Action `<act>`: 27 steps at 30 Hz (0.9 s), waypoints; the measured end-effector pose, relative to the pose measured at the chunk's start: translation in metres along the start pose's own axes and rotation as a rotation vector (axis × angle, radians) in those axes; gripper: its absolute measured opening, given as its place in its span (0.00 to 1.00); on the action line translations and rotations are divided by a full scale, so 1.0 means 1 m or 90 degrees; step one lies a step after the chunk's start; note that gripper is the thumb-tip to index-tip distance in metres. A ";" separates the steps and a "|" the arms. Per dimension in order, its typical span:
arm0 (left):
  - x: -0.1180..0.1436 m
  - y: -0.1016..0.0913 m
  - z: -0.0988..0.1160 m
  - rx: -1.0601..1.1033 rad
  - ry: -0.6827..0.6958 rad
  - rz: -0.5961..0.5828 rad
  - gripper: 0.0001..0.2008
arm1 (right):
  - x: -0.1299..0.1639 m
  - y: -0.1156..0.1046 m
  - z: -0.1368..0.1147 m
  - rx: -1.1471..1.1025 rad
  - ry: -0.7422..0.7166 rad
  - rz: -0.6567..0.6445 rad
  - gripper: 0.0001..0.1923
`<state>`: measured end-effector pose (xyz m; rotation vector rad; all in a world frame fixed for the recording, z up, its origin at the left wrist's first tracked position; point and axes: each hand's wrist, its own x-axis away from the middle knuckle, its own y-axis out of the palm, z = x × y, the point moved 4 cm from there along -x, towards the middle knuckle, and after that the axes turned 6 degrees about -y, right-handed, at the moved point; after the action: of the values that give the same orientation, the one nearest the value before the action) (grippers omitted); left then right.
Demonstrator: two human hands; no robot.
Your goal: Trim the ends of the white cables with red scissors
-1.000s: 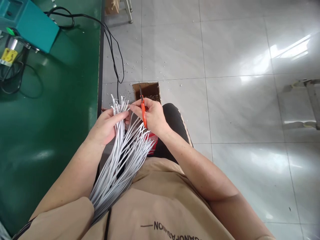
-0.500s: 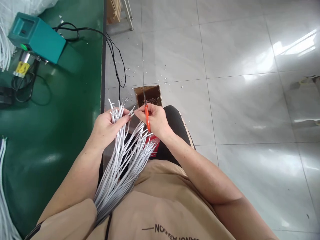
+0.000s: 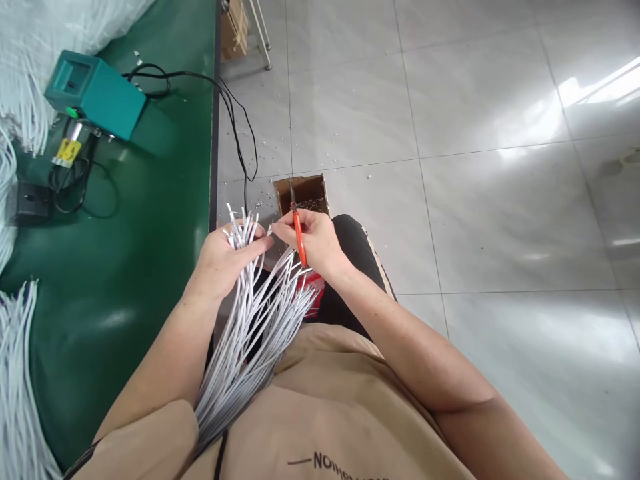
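A bundle of thin white cables (image 3: 250,347) lies across my lap, its upper ends gathered in my left hand (image 3: 225,257). That hand is closed round the cables, with thumb and fingers pinching near their tips. My right hand (image 3: 315,237) holds red-handled scissors (image 3: 299,237), their narrow blades pointing away from me over a cardboard box. Its thumb and forefinger meet at a cable end beside my left fingertips; whether they grip that end I cannot tell. More loose cable ends fan out just below my right hand.
The open cardboard box (image 3: 301,190) holds small scraps, with more scattered on the tiled floor (image 3: 360,120). On the green table (image 3: 165,267) at left stand a teal device (image 3: 97,93), a black cord (image 3: 185,73) and more white cable bundles (image 3: 20,373).
The view has shifted, so the table and its contents sit slightly farther right. My hands stay close together; the small cable ends between them have moved slightly. Both holds are kept.
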<state>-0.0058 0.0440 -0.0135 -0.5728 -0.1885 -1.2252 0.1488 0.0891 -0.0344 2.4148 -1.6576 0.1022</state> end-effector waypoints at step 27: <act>-0.005 0.011 -0.013 0.175 -0.051 -0.073 0.16 | -0.011 -0.006 0.009 0.725 -0.117 -0.245 0.14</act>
<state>0.0005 0.0439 -0.0298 -0.3760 -0.4546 -1.2618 0.1499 0.0990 -0.0454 3.5843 -1.3080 1.0311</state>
